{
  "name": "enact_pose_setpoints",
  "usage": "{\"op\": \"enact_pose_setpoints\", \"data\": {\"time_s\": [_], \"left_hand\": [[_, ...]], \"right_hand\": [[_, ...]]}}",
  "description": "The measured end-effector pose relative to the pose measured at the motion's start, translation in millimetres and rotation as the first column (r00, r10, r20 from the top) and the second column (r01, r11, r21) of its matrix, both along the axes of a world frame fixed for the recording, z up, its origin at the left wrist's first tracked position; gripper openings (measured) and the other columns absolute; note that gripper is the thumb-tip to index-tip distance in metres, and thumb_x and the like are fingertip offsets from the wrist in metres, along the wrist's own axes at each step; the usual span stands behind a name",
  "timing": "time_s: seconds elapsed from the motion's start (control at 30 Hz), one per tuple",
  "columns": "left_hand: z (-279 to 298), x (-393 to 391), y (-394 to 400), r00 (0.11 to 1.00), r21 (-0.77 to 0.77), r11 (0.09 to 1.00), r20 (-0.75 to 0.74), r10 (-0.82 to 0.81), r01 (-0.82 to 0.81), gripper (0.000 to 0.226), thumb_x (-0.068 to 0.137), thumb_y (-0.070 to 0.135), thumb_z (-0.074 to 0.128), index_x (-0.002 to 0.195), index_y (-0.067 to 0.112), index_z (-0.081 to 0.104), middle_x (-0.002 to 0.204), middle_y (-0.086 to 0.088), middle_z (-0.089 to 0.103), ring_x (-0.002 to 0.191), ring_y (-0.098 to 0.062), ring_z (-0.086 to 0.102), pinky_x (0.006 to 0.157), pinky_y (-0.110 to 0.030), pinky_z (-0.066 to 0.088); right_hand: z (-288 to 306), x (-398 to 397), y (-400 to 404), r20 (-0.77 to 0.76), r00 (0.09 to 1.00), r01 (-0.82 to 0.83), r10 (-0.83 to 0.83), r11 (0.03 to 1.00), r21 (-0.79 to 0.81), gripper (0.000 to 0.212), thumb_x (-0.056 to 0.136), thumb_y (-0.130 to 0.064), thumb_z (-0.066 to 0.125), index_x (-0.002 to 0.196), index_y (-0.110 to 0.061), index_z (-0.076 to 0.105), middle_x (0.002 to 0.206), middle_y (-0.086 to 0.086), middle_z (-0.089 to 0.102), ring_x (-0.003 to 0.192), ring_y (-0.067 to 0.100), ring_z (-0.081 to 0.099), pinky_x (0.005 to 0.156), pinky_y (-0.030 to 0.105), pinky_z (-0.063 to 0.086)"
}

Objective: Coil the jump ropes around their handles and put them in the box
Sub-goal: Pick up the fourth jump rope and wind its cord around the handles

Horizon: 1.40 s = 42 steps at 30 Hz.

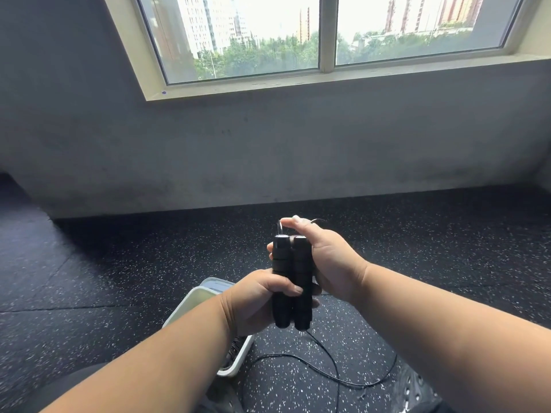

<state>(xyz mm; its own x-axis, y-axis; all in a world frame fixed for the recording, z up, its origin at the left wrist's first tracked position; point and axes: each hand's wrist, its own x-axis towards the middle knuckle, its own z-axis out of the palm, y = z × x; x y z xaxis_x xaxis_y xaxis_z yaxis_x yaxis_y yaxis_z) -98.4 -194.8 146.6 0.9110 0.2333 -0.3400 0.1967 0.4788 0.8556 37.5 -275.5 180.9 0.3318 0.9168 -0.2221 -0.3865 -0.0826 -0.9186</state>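
1. Gripping the lower half of two black handles [292,281] held side by side and upright, the left hand [258,302] has its fingers curled round both.
2. The right hand [322,257] wraps their upper part, thumb pressing the cord at the top.
3. Black rope [334,374] trails loose on the speckled floor [119,263].
4. A white box [190,308] sits below the left forearm.

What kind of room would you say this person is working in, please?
Probably a gym or exercise room: black rubber flooring flecked with white, a bare grey wall under a wide window facing tall buildings, and jump rope handles held in both hands.
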Motion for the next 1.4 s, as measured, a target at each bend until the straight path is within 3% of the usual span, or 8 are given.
{"op": "enact_pose_setpoints", "data": {"time_s": [0.37,0.53,0.7,1.03,1.17,1.23,1.3,1.4], "left_hand": [[-1,3,-8,1.0,0.171,0.985,-0.001,0.021,-0.02,0.042,0.08,0.002,0.068,0.12,-0.007,0.063,0.112,-0.023,0.068,0.1,-0.032,0.066,0.085,-0.045,0.052],[8,0,-2,0.997,0.29,0.954,0.034,0.075,-0.082,0.041,0.085,0.017,0.076,0.12,-0.002,0.066,0.101,-0.015,0.065,0.096,-0.028,0.059,0.088,-0.046,0.045],[3,-4,0,0.998,0.284,0.957,0.024,0.059,-0.063,0.022,0.084,0.01,0.075,0.105,0.003,0.076,0.095,-0.02,0.071,0.094,-0.037,0.066,0.088,-0.046,0.052],[0,-4,-5,0.997,0.414,0.907,0.017,0.07,-0.071,0.015,0.082,0.019,0.079,0.094,0.008,0.078,0.094,-0.025,0.073,0.086,-0.03,0.066,0.088,-0.048,0.052],[6,-8,5,0.968,0.721,0.65,-0.233,-0.098,0.239,0.035,0.084,0.048,0.081,0.108,0.024,0.074,0.103,-0.004,0.078,0.089,-0.011,0.073,0.095,-0.04,0.056],[14,-12,13,0.927,0.879,0.391,-0.348,0.139,0.271,0.06,0.068,0.07,0.083,0.112,0.034,0.064,0.105,0.013,0.071,0.097,-0.003,0.068,0.096,-0.034,0.055],[22,-15,17,0.924,0.978,0.104,-0.203,0.323,0.179,0.071,0.062,0.071,0.084,0.116,0.037,0.053,0.114,0.017,0.055,0.106,-0.004,0.057,0.099,-0.029,0.049],[20,-12,16,0.995,0.971,-0.237,-0.021,0.099,0.044,0.088,0.064,0.054,0.084,0.14,0.041,0.042,0.139,0.011,0.04,0.133,-0.014,0.038,0.121,-0.032,0.031]], "right_hand": [[-10,8,-5,0.196,0.952,-0.245,0.234,0.969,0.034,0.039,0.084,-0.017,0.075,0.111,0.008,0.065,0.109,0.022,0.074,0.1,0.027,0.07,0.098,0.043,0.054],[-14,1,-1,0.189,0.977,-0.114,0.098,0.991,0.071,0.004,0.095,-0.019,0.071,0.097,-0.016,0.069,0.102,0.014,0.075,0.098,0.025,0.069,0.097,0.049,0.054],[-17,-9,-1,0.259,0.958,-0.133,0.123,0.991,0.021,0.02,0.088,-0.028,0.077,0.102,-0.021,0.065,0.087,0.001,0.062,0.085,0.018,0.058,0.076,0.037,0.044],[-1,3,-6,0.182,0.943,-0.285,0.279,0.959,0.005,0.035,0.08,-0.01,0.075,0.113,0.0,0.069,0.123,0.022,0.072,0.109,0.024,0.07,0.106,0.04,0.051],[5,21,-6,0.436,0.85,-0.255,0.294,0.956,-0.147,0.023,0.084,-0.005,0.074,0.102,0.008,0.069,0.099,0.025,0.073,0.088,0.025,0.068,0.091,0.044,0.055],[2,31,-5,0.55,0.755,-0.214,0.357,0.927,-0.308,0.021,0.078,-0.011,0.076,0.092,0.003,0.07,0.082,0.014,0.07,0.076,0.025,0.066,0.078,0.041,0.055],[-5,34,-6,0.587,0.684,-0.165,0.433,0.875,-0.454,0.015,0.071,-0.019,0.077,0.079,-0.007,0.072,0.073,0.007,0.07,0.067,0.024,0.066,0.07,0.037,0.055],[-13,26,-8,0.554,0.632,-0.201,0.542,0.805,-0.558,0.008,0.072,-0.018,0.079,0.076,-0.013,0.074,0.072,0.005,0.073,0.064,0.021,0.068,0.064,0.029,0.056]]}}
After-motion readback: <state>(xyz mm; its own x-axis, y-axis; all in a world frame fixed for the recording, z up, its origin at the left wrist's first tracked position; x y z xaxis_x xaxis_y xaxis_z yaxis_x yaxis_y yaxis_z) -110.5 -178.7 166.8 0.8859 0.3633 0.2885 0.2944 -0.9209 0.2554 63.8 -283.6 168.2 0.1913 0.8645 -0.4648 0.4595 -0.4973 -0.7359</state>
